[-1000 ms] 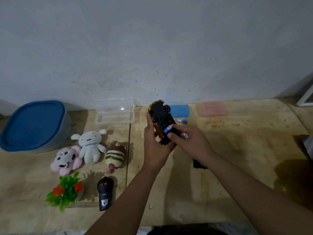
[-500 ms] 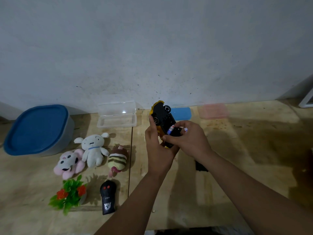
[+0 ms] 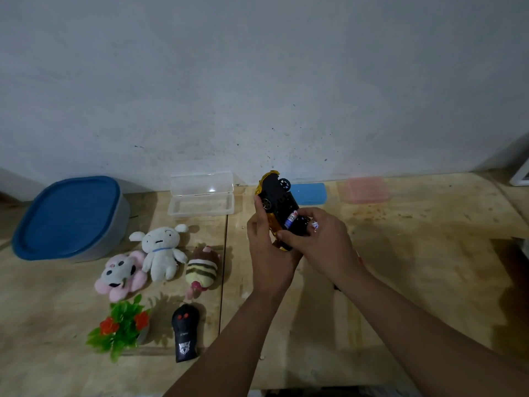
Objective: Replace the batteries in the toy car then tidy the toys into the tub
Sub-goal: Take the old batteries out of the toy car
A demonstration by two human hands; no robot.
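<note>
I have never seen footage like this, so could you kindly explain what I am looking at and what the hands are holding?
There is no machine here: a head-worn camera looks down at a person's bare hands. The left hand holds a toy car upside down; the right hand works at a battery in its underside. On the table lie three soft toys, a plastic plant, a remote control, a blue-lidded tub and small boxes.

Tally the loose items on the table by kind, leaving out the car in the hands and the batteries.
Soft toys: 3 (pink, white, striped)
Fake plants: 1
Remote controls: 1
Tubs with lid: 1
Small plastic cases: 3 (clear, blue, pink)
Total: 9
</note>
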